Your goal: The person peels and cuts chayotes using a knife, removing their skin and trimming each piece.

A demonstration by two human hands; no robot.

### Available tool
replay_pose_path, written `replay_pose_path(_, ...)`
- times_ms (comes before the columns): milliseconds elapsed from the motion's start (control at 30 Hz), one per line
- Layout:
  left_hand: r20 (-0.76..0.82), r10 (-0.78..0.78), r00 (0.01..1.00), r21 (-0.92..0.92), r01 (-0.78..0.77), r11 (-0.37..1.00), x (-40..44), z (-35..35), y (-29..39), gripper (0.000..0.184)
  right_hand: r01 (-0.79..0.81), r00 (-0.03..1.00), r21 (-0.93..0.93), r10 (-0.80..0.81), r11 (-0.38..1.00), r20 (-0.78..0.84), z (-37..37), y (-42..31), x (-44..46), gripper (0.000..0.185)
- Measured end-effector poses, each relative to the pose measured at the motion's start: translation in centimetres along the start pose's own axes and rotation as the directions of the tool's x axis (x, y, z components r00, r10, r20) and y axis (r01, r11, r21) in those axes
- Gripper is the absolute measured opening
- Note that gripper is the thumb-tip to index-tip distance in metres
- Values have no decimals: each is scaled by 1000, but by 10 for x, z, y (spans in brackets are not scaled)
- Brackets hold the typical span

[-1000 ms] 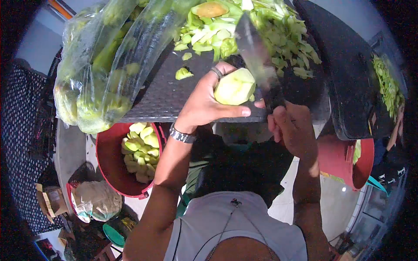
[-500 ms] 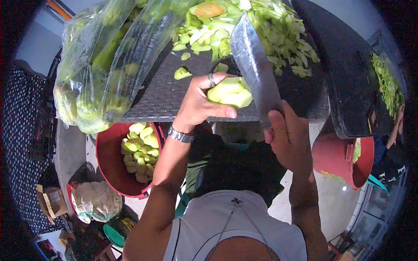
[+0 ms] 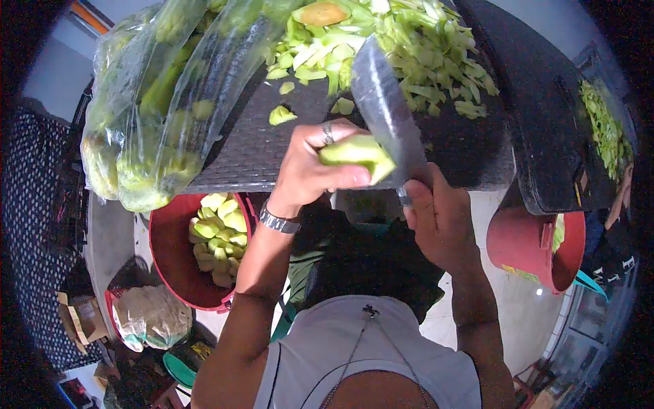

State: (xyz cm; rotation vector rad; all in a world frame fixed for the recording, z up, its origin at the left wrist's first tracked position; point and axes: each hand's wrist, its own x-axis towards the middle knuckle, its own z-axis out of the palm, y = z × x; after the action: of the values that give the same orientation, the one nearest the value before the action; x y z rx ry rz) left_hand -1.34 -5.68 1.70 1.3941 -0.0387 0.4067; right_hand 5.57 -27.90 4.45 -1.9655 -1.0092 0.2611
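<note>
My left hand [image 3: 310, 163], with a ring and a metal watch, is wrapped round a peeled pale-green vegetable [image 3: 354, 154] that looks like a chayote. In my right hand [image 3: 436, 215] is the handle of a large broad-bladed knife [image 3: 383, 88], its tip pointing up and away from me. The blade's lower part is right beside the vegetable's right end; whether it touches cannot be made out. Both hands are over the near edge of a dark woven-top table [image 3: 238, 160]. Beyond them lies a heap of green peelings [image 3: 436, 68], with a few loose scraps nearer me.
A clear plastic bag [image 3: 146, 136] of green vegetables overhangs the table's left side. Below it, a red bucket [image 3: 167, 252] holds peeled pieces [image 3: 221, 235]. Another red bucket [image 3: 518, 242] stands at right, under a black surface [image 3: 545, 136]. A filled sack [image 3: 153, 317] is at lower left.
The knife and my right hand have moved left and slightly nearer me, bringing the blade closer to the vegetable. My left hand has tilted the vegetable, its right end now lower.
</note>
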Motion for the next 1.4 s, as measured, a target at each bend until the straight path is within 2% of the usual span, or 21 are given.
replay_pose_path(33,61,13,998,121,-21,992,1,1,7,42,7,1000,20,-7,1000,22,-1,-2,1,24)
replay_pose_path(133,125,-171,977,222,141,965,4,0,10,34,-65,994,42,61,997,89,-4,1,4,31)
replay_pose_path(233,-67,-280,958,-40,278,960,1,20,6,28,-78,996,68,75,995,38,2,8,2,33)
replay_pose_path(333,-207,-272,940,-287,208,935,1,44,-15,23,-177,981,4,177,984,76,-1,11,4,36)
replay_pose_path(433,-160,-260,952,-472,158,867,2,46,-27,23,-145,989,28,145,989,31,2,7,5,42)
replay_pose_path(533,-109,-181,977,-613,78,786,3,51,-32,28,-22,997,-41,19,999,-71,9,0,6,47)
replay_pose_path(667,-76,-169,983,-728,61,683,14,53,-39,36,-36,996,-220,15,975,-93,9,-5,9,46)
replay_pose_path(700,-158,-252,955,-692,74,718,22,50,-37,34,-32,994,-317,-4,948,-113,11,-4,11,40)
replay_pose_path(733,-381,-118,917,-347,-23,938,28,43,-42,31,-32,991,-410,-24,912,-130,12,-2,14,34)
replay_pose_path(767,-524,94,847,66,-70,995,33,35,-52,29,-45,995,-404,4,914,-101,11,3,21,32)
replay_pose_path(800,-559,344,755,468,-56,882,37,32,-57,27,-56,997,-402,29,914,-73,8,10,31,30)
replay_pose_path(833,-609,467,641,443,-214,871,34,42,-33,33,-68,997,-396,54,916,-47,7,16,39,28)
replay_pose_path(867,-465,711,527,701,-272,660,33,28,-30,37,-22,998,-434,-3,901,-57,8,23,43,29)
replay_pose_path(900,-215,766,606,801,-339,493,36,24,-13,38,20,997,-471,-54,882,-57,11,30,43,30)
replay_pose_path(967,218,658,721,901,-408,149,45,22,8,35,89,984,-653,-168,752,-60,17,40,39,33)
replay_pose_path(1000,252,646,720,921,-383,68,55,22,3,32,102,968,-780,-243,617,-66,19,43,40,33)
replay_pose_path(1067,273,668,692,953,-291,-89,64,23,1,27,91,972,-802,-227,590,-57,17,41,43,28)
replay_pose_path(1100,294,668,683,944,-319,-88,69,21,1,27,63,991,-705,-128,706,-40,14,34,44,24)
replay_pose_path(1167,321,655,684,926,-373,-65,73,16,-4,27,36,998,-618,-54,785,-11,13,29,43,22)
replay_pose_path(1300,374,670,641,890,-451,-65,80,6,-14,33,109,990,-683,-142,722,8,12,12,40,24)
replay_pose_path(1400,332,628,704,911,-413,-20,73,3,-15,38,123,990,-635,-143,763,20,10,9,43,27)
